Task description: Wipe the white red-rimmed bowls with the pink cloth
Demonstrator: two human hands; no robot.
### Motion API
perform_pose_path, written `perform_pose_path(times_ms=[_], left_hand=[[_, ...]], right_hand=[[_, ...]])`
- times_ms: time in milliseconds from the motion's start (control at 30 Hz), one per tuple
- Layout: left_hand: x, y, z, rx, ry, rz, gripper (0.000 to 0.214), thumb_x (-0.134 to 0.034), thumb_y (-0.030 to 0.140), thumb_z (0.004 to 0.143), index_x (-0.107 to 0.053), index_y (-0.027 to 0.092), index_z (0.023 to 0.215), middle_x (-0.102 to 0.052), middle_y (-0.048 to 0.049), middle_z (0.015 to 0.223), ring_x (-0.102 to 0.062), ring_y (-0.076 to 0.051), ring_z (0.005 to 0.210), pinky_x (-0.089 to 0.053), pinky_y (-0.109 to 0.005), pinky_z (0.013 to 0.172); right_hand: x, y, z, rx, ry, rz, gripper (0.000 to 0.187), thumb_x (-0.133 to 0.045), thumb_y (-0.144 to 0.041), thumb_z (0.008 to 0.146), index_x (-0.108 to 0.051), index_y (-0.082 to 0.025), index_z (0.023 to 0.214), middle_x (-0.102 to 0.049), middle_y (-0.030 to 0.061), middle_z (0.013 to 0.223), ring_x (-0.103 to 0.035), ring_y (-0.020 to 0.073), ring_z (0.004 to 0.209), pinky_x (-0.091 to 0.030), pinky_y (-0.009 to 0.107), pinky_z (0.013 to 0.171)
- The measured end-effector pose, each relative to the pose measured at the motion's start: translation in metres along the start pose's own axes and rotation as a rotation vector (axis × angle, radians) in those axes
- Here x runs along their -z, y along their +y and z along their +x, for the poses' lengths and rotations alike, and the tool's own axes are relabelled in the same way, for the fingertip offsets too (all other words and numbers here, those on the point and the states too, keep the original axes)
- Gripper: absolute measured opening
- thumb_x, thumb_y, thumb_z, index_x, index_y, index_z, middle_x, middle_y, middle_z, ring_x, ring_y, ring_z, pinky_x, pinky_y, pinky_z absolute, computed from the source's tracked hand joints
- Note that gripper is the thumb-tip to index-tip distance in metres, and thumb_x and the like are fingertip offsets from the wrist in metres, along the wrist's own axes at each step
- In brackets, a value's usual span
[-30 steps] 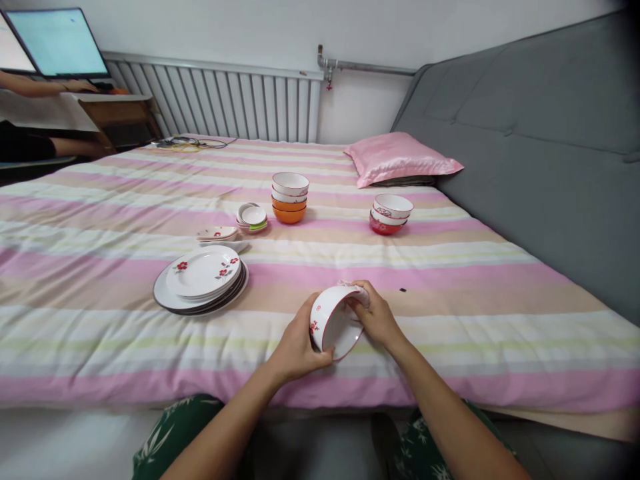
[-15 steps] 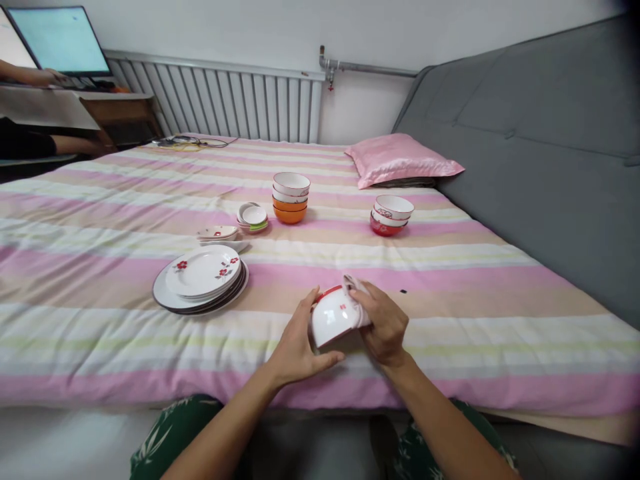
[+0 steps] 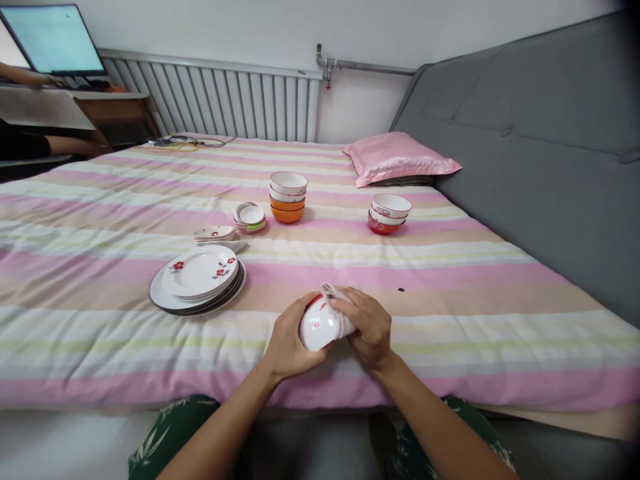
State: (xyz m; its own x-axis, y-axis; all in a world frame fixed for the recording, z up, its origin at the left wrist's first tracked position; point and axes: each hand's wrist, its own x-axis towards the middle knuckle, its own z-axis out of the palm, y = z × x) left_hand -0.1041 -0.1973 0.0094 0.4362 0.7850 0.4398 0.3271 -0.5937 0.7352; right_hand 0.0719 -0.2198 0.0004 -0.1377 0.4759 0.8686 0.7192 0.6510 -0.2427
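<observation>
It's 1 head-worn cam, facing forward and down over a pink-and-white striped cloth bedspread (image 3: 475,293); bare left hand (image 3: 289,341) and bare right hand (image 3: 371,327) pretty close, low-center, white ribbed metal radiator (image 3: 215,100) way back.

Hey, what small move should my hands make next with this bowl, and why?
I'd probably turn the bowl slightly in the left hand: the cloth in the right hand covers only one side, leaving the outside nearer the left hand uncovered.

dk grn legwear (image 3: 175,427), lt leaf print, bare forearms (image 3: 223,427), bare hands (image 3: 289,340)
</observation>
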Motion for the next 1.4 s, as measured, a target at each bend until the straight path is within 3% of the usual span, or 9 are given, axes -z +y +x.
perform_pose_path(times_ms=[167,400,533,600,733,900,1100,1233,1400], left_hand=[[0.000,0.000,0.001,0.043,0.008,-0.048,0.071,-0.065,0.015,0.057,-0.047,0.020,0.125,-0.060,-0.0081,0.123,-0.059,-0.026,0.110,-0.048,-0.040,0.096],[0.001,-0.001,-0.001,0.040,0.005,-0.066,0.073,-0.067,0.013,0.056,-0.046,0.021,0.126,-0.059,-0.0074,0.124,-0.058,-0.025,0.112,-0.047,-0.039,0.098],[0.001,-0.003,-0.001,0.013,-0.003,-0.075,0.076,-0.065,0.012,0.054,-0.044,0.022,0.127,-0.058,-0.0069,0.125,-0.057,-0.026,0.113,-0.046,-0.040,0.099],[0.002,-0.004,-0.002,0.000,-0.011,-0.087,0.078,-0.064,0.011,0.053,-0.043,0.022,0.127,-0.057,-0.0071,0.126,-0.056,-0.026,0.114,-0.045,-0.041,0.100],[0.005,-0.003,-0.002,-0.015,-0.035,-0.110,0.081,-0.060,0.010,0.049,-0.043,0.021,0.127,-0.057,-0.0076,0.125,-0.056,-0.028,0.113,-0.045,-0.042,0.099],[0.006,-0.004,-0.002,-0.002,-0.047,-0.121,0.082,-0.058,0.010,0.048,-0.042,0.021,0.128,-0.056,-0.0079,0.126,-0.056,-0.029,0.113,-0.045,-0.044,0.099],[0.007,-0.002,-0.003,-0.078,-0.072,-0.116,0.085,-0.060,0.012,0.050,-0.036,0.021,0.132,-0.051,-0.0099,0.130,-0.052,-0.030,0.117,-0.042,-0.045,0.101],[0.001,-0.003,-0.006,-0.142,-0.042,-0.039,0.089,-0.065,0.017,0.054,-0.029,0.021,0.136,-0.046,-0.0127,0.133,-0.047,-0.031,0.121,-0.039,-0.047,0.103],[-0.006,-0.005,-0.009,-0.135,-0.026,0.028,0.087,-0.067,0.022,0.056,-0.029,0.019,0.134,-0.045,-0.0141,0.131,-0.047,-0.032,0.120,-0.039,-0.048,0.102]], right_hand=[[-0.006,0.007,-0.007,-0.255,0.012,0.090,0.039,-0.050,-0.006,0.078,-0.062,-0.023,0.111,-0.068,0.0069,0.111,-0.063,0.0206,0.107,-0.052,0.036,0.091],[-0.007,0.011,-0.011,-0.672,-0.114,0.273,0.054,-0.051,-0.005,0.066,-0.061,-0.025,0.115,-0.066,0.0026,0.117,-0.062,0.0215,0.109,-0.049,0.033,0.094],[-0.009,0.013,-0.011,-0.855,-0.121,0.365,0.076,-0.057,-0.010,0.066,-0.039,-0.026,0.138,-0.072,0.0023,0.104,-0.069,0.0223,0.090,-0.054,0.035,0.082],[-0.011,0.014,-0.010,-0.896,-0.109,0.476,0.075,-0.058,-0.011,0.065,-0.041,-0.024,0.137,-0.071,0.0039,0.107,-0.068,0.0224,0.092,-0.053,0.035,0.083],[-0.012,0.016,-0.007,-0.844,-0.139,0.684,0.046,-0.053,-0.010,0.067,-0.065,-0.021,0.110,-0.067,0.0055,0.118,-0.061,0.0228,0.110,-0.046,0.036,0.098],[-0.012,0.019,-0.007,-0.779,-0.168,0.690,0.046,-0.051,-0.009,0.068,-0.065,-0.020,0.110,-0.068,0.0064,0.113,-0.064,0.0223,0.105,-0.048,0.038,0.096],[-0.006,0.012,-0.007,-0.524,-0.064,0.468,0.041,-0.056,-0.016,0.075,-0.061,-0.019,0.116,-0.068,0.0080,0.113,-0.065,0.0231,0.104,-0.052,0.038,0.093],[0.004,0.003,-0.003,-0.214,0.001,0.151,0.038,-0.055,-0.019,0.083,-0.060,-0.021,0.120,-0.065,0.0095,0.119,-0.060,0.0256,0.112,-0.049,0.043,0.098],[0.007,-0.006,0.000,-0.002,-0.056,-0.081,0.042,-0.050,-0.011,0.085,-0.059,-0.025,0.123,-0.063,0.0087,0.123,-0.055,0.0256,0.119,-0.047,0.045,0.101]])
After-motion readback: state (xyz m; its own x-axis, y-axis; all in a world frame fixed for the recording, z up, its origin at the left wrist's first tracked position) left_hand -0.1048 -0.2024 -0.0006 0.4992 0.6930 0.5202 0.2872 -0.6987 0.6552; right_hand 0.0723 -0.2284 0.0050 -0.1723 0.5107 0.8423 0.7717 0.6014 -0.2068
